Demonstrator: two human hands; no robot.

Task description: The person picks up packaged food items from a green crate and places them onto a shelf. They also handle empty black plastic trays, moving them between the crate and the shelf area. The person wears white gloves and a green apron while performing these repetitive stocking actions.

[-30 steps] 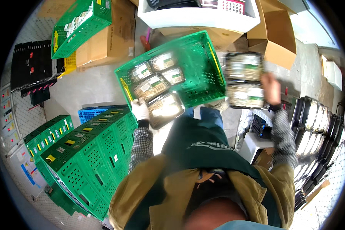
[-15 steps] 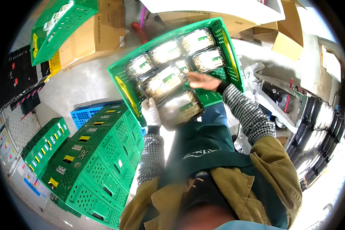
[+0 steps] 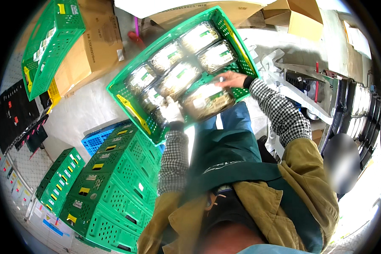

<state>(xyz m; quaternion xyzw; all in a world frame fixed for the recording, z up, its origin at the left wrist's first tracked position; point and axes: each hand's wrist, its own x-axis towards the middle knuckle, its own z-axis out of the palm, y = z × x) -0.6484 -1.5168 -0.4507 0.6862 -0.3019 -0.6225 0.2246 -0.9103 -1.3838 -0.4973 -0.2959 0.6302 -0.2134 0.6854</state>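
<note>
A clear-topped pack of pale, stringy produce (image 3: 208, 103) is at the near side of a green perforated crate (image 3: 111, 89). My right hand (image 3: 232, 79) grips its far right edge, fingertips on the top. At its left end is my left hand (image 3: 172, 111), in a white glove with fingers bent; the fingertips are blurred and partly hidden. Beside the held pack, a similar pack (image 3: 180, 79) lies in the crate's middle. Several more fill the back and left, among them a back-corner pack (image 3: 200, 37) and a right-hand pack (image 3: 216, 57).
Stacked green crates (image 3: 114, 178) stand at left, next to a blue crate (image 3: 98, 142). Another green crate (image 3: 67, 31) sits by a cardboard box (image 3: 98, 46) at far left. An opened carton (image 3: 300, 21) is behind. Black trays (image 3: 355, 122) are stacked at right.
The near pack has moved right and slightly inward over the crate. My right hand, open before, has closed on its right edge; my left hand has moved along with it. The view has shifted.
</note>
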